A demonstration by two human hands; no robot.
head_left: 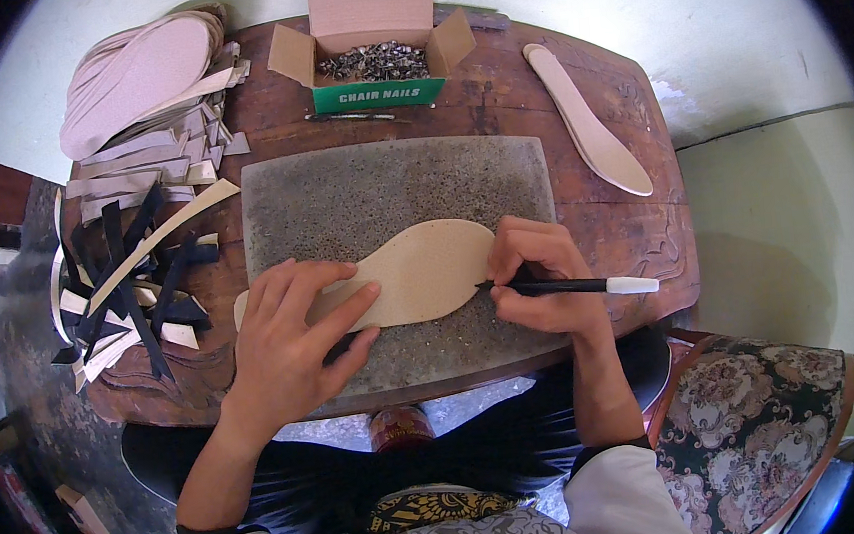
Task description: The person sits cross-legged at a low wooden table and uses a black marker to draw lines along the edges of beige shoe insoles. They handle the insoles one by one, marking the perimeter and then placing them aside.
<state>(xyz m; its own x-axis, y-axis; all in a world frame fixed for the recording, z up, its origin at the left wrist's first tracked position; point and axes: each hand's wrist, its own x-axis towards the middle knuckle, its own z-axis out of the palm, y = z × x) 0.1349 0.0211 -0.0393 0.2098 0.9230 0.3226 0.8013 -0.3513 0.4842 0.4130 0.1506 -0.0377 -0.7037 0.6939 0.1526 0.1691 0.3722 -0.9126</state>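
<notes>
A beige insole (417, 273) lies flat on a grey speckled slab (390, 180), its wide end toward the right. My left hand (297, 332) rests across its narrower part with fingers spread, pressing it from above. In my right hand (548, 273) is a black marker pen (569, 285) with a white end pointing right. The pen's tip is at the lower right edge of the insole. Fingers of the right hand also touch the insole's right rim. The heel end is partly hidden beneath my left hand.
At the back stands an open green box (373, 94) of metal nails. A pile of insole pieces (137, 84) is far left, with light strips (139, 179) and black-and-cream strips (132, 280) nearer. Another insole (591, 123) lies right on the wooden table (635, 236). A floral chair (751, 432) stands lower right.
</notes>
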